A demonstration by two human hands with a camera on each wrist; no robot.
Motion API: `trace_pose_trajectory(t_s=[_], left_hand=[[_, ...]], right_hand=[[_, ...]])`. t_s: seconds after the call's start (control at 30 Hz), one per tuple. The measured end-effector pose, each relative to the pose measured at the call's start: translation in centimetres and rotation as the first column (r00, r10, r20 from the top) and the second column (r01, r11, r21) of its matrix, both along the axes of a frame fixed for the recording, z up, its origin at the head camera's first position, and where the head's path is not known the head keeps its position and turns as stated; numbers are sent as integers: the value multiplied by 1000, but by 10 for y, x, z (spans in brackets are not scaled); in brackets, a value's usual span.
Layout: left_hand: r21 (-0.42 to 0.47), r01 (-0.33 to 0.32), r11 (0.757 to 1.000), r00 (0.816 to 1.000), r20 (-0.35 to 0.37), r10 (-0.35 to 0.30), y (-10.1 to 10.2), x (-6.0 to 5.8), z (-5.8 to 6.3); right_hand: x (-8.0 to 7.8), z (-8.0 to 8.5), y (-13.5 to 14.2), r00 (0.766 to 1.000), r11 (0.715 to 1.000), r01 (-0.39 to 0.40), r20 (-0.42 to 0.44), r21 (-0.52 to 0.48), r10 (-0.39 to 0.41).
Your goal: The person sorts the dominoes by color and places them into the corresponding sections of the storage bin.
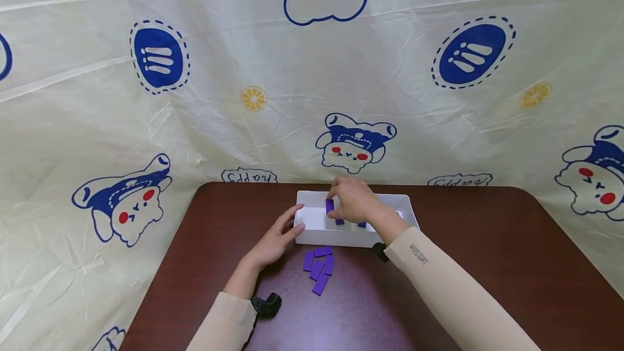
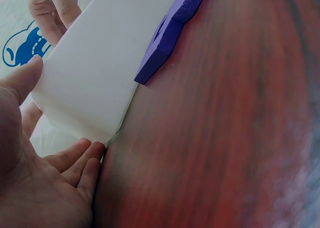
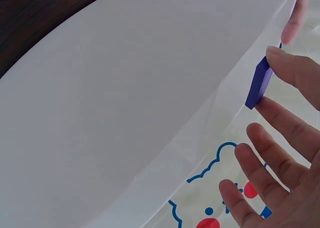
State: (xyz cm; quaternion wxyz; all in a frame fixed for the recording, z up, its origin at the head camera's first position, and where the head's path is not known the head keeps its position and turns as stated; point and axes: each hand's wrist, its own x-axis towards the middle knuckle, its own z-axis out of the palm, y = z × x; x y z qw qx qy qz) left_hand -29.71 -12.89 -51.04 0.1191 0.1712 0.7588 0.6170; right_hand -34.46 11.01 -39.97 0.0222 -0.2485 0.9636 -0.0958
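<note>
A white plastic box [image 1: 322,238] stands on the table. My right hand [image 1: 355,199] is over it, pinching a flat purple block [image 1: 330,207] between thumb and index finger. In the right wrist view that purple block [image 3: 259,83] is held on edge and the other three fingers are spread apart. Inside the box, below the hand, another purple block [image 1: 339,222] and a darker blue-purple piece [image 1: 362,225] show in part. My left hand [image 1: 275,240] holds the box's left end; in the left wrist view its fingertips [image 2: 92,150] meet the lower corner.
Several loose purple blocks [image 1: 317,268] lie on the brown table [image 1: 234,221] close in front of the box. A pale patterned sheet [image 1: 205,123] hangs behind the table. Black wrist devices [image 1: 267,305] sit at both cuffs.
</note>
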Motion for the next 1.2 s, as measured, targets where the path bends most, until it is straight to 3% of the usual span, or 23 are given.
trace_pose_trajectory(t_s=[0.63, 0.9, 1.2], left_hand=[[9, -1, 1000, 1000, 14, 1, 2, -3, -2], [10, 3, 1000, 1000, 3, -3, 2, -2, -3], [2, -2, 1000, 1000, 6, 2, -1, 0, 0]], right_hand=[[-9, -28, -3, 995, 998, 63, 72, 21, -64], [-11, -44, -5, 997, 997, 66, 32, 39, -67], [-13, -50, -7, 998, 995, 61, 5, 75, -62]])
